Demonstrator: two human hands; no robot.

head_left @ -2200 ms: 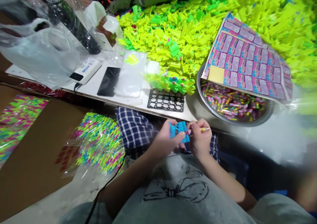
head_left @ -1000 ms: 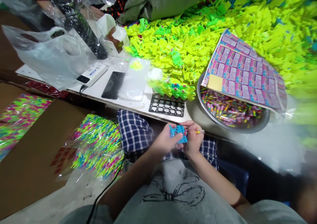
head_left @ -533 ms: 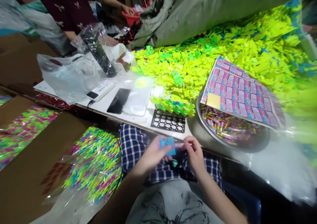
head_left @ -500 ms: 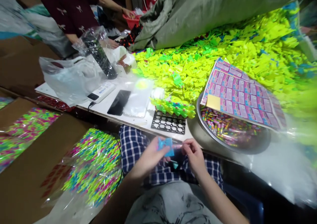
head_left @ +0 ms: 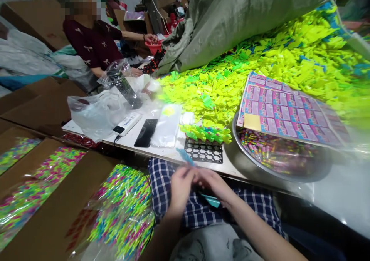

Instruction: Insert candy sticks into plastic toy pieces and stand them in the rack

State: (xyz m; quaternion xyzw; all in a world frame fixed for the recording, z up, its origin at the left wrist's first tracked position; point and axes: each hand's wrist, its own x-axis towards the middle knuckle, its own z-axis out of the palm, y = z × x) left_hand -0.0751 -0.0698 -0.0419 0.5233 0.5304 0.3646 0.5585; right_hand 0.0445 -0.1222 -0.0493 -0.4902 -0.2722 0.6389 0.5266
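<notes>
Over the lap, my left hand (head_left: 182, 182) and my right hand (head_left: 210, 179) meet with their fingers closed together. A light blue piece (head_left: 185, 156), smeared by motion, sticks up from my left hand's fingers. What my right hand's fingers hold, if anything, is hidden. Below my right hand lies a teal object (head_left: 211, 201) on the checked cloth. Just beyond the hands, a black grid tray (head_left: 204, 151) is at the table's edge, with a row of green and yellow plastic pieces (head_left: 206, 133) behind it.
A metal basin (head_left: 248, 159) of small colourful items, partly under printed sheets (head_left: 285, 109), stands right. Yellow pieces (head_left: 274, 61) are heaped behind. Left are a phone (head_left: 146, 133), plastic bags (head_left: 167, 128), a white device (head_left: 128, 123) and boxes. Across the table sits a person (head_left: 92, 47).
My hands have come together, and the blue piece now points up and away from the lap. The camera view has shifted, showing more of the other person at the upper left.
</notes>
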